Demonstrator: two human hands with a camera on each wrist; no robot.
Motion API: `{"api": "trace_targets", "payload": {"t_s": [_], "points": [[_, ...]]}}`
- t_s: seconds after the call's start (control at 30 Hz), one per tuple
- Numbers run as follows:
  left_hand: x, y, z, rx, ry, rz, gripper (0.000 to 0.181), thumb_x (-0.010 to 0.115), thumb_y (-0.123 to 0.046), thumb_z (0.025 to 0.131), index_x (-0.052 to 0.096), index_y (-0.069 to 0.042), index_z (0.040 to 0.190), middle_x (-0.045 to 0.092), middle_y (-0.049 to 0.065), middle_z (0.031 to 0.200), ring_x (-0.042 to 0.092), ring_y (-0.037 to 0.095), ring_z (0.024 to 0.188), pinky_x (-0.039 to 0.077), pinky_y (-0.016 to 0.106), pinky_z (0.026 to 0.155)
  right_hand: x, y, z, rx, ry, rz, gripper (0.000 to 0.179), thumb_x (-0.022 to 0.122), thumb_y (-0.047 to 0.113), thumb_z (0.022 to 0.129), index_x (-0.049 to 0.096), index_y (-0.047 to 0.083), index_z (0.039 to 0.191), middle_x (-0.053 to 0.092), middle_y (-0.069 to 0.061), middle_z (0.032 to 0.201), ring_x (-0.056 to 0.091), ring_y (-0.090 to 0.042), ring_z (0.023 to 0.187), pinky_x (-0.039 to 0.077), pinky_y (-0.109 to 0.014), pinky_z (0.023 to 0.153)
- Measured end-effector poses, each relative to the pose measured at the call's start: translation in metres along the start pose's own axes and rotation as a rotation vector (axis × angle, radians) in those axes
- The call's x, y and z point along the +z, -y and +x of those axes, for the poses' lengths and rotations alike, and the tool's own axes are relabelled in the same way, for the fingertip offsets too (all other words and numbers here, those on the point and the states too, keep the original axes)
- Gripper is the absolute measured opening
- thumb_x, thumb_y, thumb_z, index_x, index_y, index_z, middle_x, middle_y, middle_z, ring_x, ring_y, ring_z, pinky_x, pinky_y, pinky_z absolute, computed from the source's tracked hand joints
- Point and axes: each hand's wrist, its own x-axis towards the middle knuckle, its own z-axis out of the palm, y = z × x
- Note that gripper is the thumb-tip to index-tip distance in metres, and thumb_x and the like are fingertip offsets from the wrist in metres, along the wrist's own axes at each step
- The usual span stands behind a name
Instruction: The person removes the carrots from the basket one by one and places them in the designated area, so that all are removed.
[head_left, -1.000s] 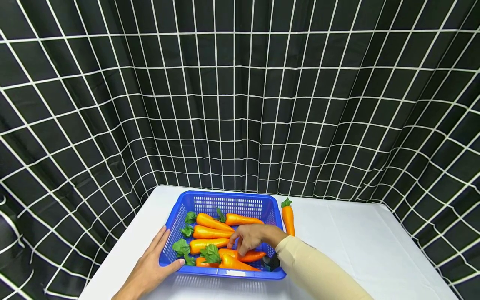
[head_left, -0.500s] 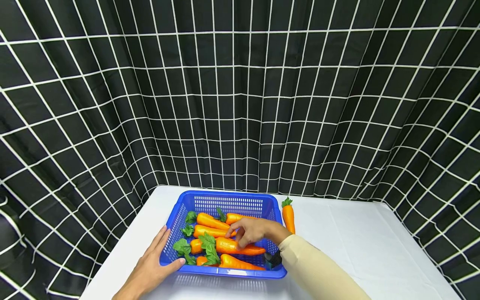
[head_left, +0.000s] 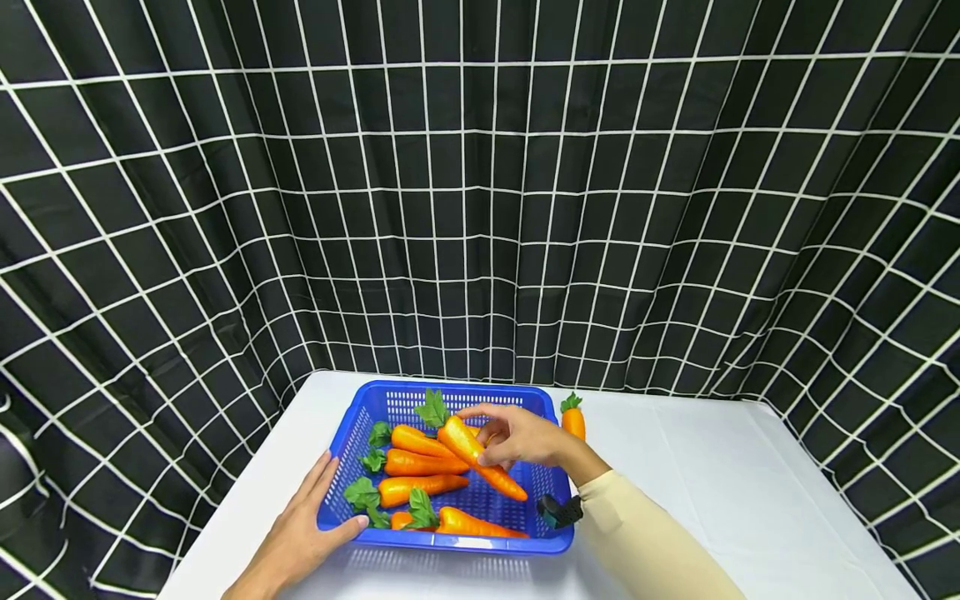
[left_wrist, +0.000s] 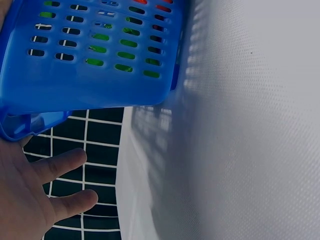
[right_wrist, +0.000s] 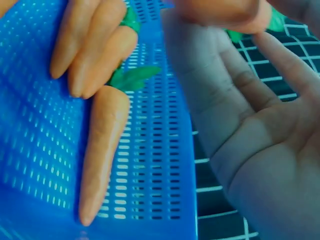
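Observation:
My right hand [head_left: 525, 437] pinches an orange carrot [head_left: 463, 440] with green leaves between thumb and fingers. The carrot is tilted, leaves toward the far left, above the other carrots in a blue basket [head_left: 465, 543]. In the right wrist view, part of the held carrot [right_wrist: 220, 10] shows blurred at the top, against the fingers. My left hand [head_left: 300, 529] rests at the basket's left front corner, thumb on the rim and fingers straight along the outer side. Two outstretched fingers [left_wrist: 62, 165] show below the basket's wall in the left wrist view.
Several carrots [head_left: 423, 463] lie in the basket, leaves mostly to the left. Another carrot [head_left: 573, 423] lies on the white table [head_left: 697, 475], right of the basket and partly hidden by my right arm. A black curtain [head_left: 480, 208] with white grid lines hangs behind.
My right hand has lifted a carrot from the front part of the basket and moved it up and away from me, tilting it. The left hand has stayed put.

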Motion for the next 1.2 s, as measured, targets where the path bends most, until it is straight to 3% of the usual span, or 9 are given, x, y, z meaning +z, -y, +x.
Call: {"api": "trace_targets", "payload": {"t_s": [0.2, 0.43, 0.57, 0.77, 0.93, 1.2], "points": [[-0.001, 0.001, -0.001, -0.007, 0.005, 0.004, 0.100, 0.069, -0.059, 0.079, 0.026, -0.005, 0.153, 0.015, 0.012, 0.159, 0.026, 0.046, 0.136, 0.028, 0.069, 0.098, -0.006, 0.006, -0.014, -0.048, -0.108, 0.071, 0.067, 0.072, 0.006, 0.086, 0.045, 0.020, 0.145, 0.060, -0.020, 0.106, 0.066, -0.033, 0.087, 0.057, -0.045, 0.063], [0.001, 0.003, -0.001, 0.008, -0.015, -0.002, 0.099, 0.070, -0.058, 0.079, 0.028, -0.005, 0.152, 0.016, 0.011, 0.158, 0.028, 0.045, 0.135, 0.029, 0.068, 0.099, -0.013, 0.008, -0.025, -0.123, -0.160, 0.127, 0.068, 0.069, 0.002, 0.086, 0.041, 0.017, 0.147, 0.057, -0.025, 0.108, 0.064, -0.039, 0.088, 0.056, -0.051, 0.066], [0.000, 0.002, -0.001, -0.004, -0.003, -0.005, 0.100, 0.069, -0.058, 0.079, 0.027, -0.005, 0.152, 0.015, 0.012, 0.158, 0.027, 0.045, 0.136, 0.028, 0.068, 0.099, -0.015, 0.011, -0.033, -0.139, -0.184, 0.160, 0.069, 0.069, 0.004, 0.086, 0.039, 0.015, 0.147, 0.055, -0.026, 0.108, 0.063, -0.040, 0.091, 0.056, -0.052, 0.069], [0.000, 0.000, -0.001, -0.019, 0.017, -0.008, 0.100, 0.069, -0.059, 0.080, 0.026, -0.004, 0.152, 0.015, 0.013, 0.158, 0.026, 0.046, 0.136, 0.027, 0.069, 0.099, -0.016, 0.019, -0.048, -0.170, -0.280, 0.145, 0.070, 0.069, 0.005, 0.087, 0.038, 0.014, 0.148, 0.056, -0.026, 0.109, 0.064, -0.038, 0.092, 0.055, -0.053, 0.067], [0.001, 0.000, -0.001, -0.013, 0.009, -0.002, 0.100, 0.069, -0.059, 0.079, 0.027, -0.004, 0.152, 0.016, 0.013, 0.158, 0.027, 0.046, 0.135, 0.027, 0.069, 0.098, -0.018, 0.023, -0.063, -0.232, -0.357, 0.193, 0.070, 0.069, 0.002, 0.085, 0.038, 0.011, 0.147, 0.053, -0.026, 0.111, 0.063, -0.038, 0.095, 0.055, -0.055, 0.068], [0.002, 0.001, 0.001, 0.004, -0.004, 0.000, 0.099, 0.069, -0.058, 0.080, 0.028, -0.005, 0.152, 0.016, 0.012, 0.158, 0.027, 0.046, 0.136, 0.028, 0.068, 0.099, -0.022, 0.016, -0.089, -0.308, -0.423, 0.195, 0.067, 0.064, -0.005, 0.087, 0.035, 0.005, 0.147, 0.058, -0.025, 0.105, 0.065, -0.032, 0.089, 0.057, -0.048, 0.066]]}}
